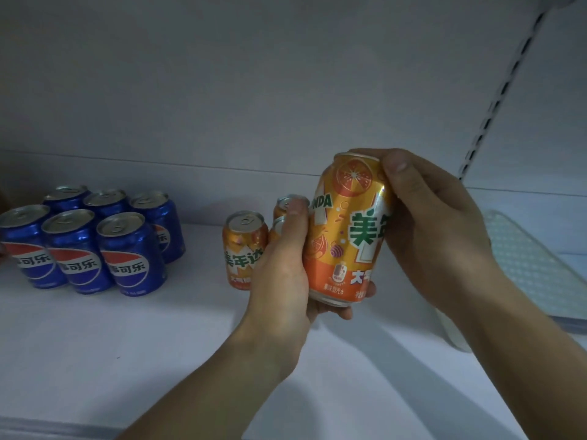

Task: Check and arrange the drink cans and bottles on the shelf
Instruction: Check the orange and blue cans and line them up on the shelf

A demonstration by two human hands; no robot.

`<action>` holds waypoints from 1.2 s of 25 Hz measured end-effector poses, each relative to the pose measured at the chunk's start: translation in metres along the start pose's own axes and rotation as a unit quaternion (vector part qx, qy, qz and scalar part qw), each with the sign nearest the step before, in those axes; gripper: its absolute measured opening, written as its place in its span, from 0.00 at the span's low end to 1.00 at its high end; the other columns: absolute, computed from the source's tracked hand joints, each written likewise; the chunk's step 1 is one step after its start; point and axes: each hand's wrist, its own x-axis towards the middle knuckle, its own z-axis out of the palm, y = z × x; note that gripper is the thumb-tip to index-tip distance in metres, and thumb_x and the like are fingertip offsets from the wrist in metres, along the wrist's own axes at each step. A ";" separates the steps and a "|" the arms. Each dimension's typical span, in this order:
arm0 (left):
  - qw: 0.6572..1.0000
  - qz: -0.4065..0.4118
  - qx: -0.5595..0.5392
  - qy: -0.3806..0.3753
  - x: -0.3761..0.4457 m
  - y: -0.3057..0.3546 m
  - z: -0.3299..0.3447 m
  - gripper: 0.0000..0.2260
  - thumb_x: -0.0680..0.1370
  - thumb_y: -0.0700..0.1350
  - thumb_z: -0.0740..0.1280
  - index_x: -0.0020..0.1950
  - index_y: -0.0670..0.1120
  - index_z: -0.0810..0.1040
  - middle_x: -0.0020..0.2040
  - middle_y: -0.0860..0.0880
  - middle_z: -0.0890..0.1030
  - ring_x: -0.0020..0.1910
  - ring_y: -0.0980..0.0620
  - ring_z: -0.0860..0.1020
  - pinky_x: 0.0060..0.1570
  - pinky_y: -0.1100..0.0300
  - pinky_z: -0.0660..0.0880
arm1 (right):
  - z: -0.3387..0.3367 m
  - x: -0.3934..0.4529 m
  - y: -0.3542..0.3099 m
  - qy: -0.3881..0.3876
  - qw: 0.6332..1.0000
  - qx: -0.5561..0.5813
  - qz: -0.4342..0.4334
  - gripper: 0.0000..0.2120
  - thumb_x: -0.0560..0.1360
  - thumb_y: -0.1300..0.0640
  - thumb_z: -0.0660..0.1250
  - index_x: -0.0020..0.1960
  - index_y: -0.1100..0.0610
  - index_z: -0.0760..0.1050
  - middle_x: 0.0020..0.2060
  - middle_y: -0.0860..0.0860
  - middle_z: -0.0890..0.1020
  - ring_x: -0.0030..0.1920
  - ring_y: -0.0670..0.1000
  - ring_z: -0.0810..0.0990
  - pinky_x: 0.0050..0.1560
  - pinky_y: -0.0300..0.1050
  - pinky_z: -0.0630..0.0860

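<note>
Head view, single: worn camera, facing forward and slightly down into a white shelf (95,344) bay, close in; both forearms enter from the lower edge. Wide-angle bend at the edges.

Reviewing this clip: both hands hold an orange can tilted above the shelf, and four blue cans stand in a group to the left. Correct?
Not quite: the head view shows six blue cans, in two rows of three, not four. The rest holds: the left hand and right hand hold the tilted orange can above the shelf.
</note>
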 end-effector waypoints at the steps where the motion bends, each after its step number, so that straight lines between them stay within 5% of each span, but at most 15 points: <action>1: 1.000 -0.011 -0.007 -0.004 0.001 0.000 -0.001 0.27 0.72 0.65 0.58 0.55 0.47 0.83 0.44 0.42 0.87 0.32 0.45 0.84 0.30 0.57 0.74 | -0.002 0.000 0.000 0.007 1.000 0.003 0.009 0.15 0.79 0.46 0.65 0.57 0.55 0.83 0.53 0.55 0.87 0.53 0.54 0.86 0.51 0.46 0.82; 4: 0.993 -0.095 -0.033 -0.062 0.003 -0.002 -0.001 0.33 0.77 0.68 0.53 0.57 0.44 0.84 0.47 0.38 0.86 0.36 0.40 0.84 0.30 0.58 0.77 | -0.004 0.000 0.005 -0.015 0.998 0.020 0.066 0.20 0.79 0.44 0.63 0.64 0.54 0.80 0.57 0.55 0.86 0.58 0.56 0.85 0.56 0.53 0.82; 8: 0.992 -0.104 -0.008 -0.064 0.007 -0.010 0.000 0.30 0.72 0.69 0.55 0.60 0.52 0.82 0.54 0.43 0.86 0.52 0.38 0.85 0.46 0.46 0.81 | -0.006 0.000 0.003 0.026 0.997 0.017 0.076 0.19 0.76 0.43 0.66 0.57 0.55 0.82 0.51 0.58 0.87 0.53 0.60 0.87 0.54 0.58 0.84; 13: 1.000 -0.025 -0.004 0.016 0.005 -0.022 0.014 0.14 0.70 0.62 0.61 0.39 0.63 0.86 0.44 0.54 0.88 0.44 0.53 0.87 0.50 0.46 0.80 | -0.002 -0.003 0.001 0.023 0.995 -0.007 0.093 0.16 0.71 0.43 0.67 0.49 0.53 0.84 0.48 0.58 0.88 0.46 0.58 0.88 0.49 0.51 0.86; 19: 0.998 -0.026 -0.049 0.009 0.001 -0.016 0.009 0.28 0.70 0.62 0.62 0.66 0.51 0.79 0.55 0.45 0.86 0.53 0.42 0.85 0.55 0.35 0.79 | -0.007 -0.002 0.003 -0.028 0.993 0.080 0.084 0.21 0.78 0.48 0.63 0.67 0.56 0.77 0.57 0.58 0.85 0.62 0.65 0.83 0.64 0.67 0.78; 24: 0.999 -0.028 -0.045 -0.003 0.006 -0.016 0.009 0.24 0.69 0.63 0.63 0.56 0.52 0.84 0.55 0.46 0.86 0.54 0.44 0.85 0.52 0.43 0.81 | -0.008 -0.002 -0.002 -0.003 0.998 0.052 0.026 0.14 0.74 0.54 0.68 0.59 0.57 0.79 0.51 0.60 0.86 0.50 0.61 0.86 0.55 0.58 0.84; 30: 1.000 -0.010 -0.012 0.021 -0.001 -0.018 0.009 0.19 0.72 0.61 0.61 0.54 0.54 0.83 0.51 0.48 0.87 0.51 0.45 0.86 0.58 0.36 0.78 | -0.005 -0.002 0.002 0.001 0.998 0.050 0.040 0.15 0.75 0.53 0.66 0.58 0.59 0.79 0.52 0.59 0.86 0.51 0.58 0.86 0.55 0.53 0.84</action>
